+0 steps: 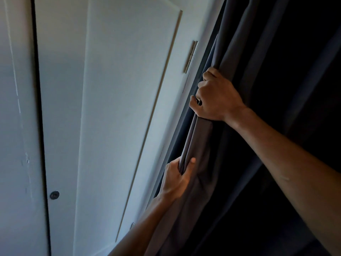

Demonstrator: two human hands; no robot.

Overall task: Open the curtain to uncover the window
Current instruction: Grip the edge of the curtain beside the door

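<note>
A dark grey curtain (258, 89) hangs in heavy folds over the right half of the view. Its left edge is bunched into a narrow roll. My right hand (215, 97) is closed around that bunched edge higher up. My left hand (175, 180) grips the same edge lower down, thumb on the front of the fabric. The window is hidden behind the curtain.
A white panelled door or shutter (120, 108) fills the left and middle, with a metal hinge (191, 56) close to the curtain's edge. A small round dark fitting (54, 195) sits on the panel at lower left. The far right is very dark.
</note>
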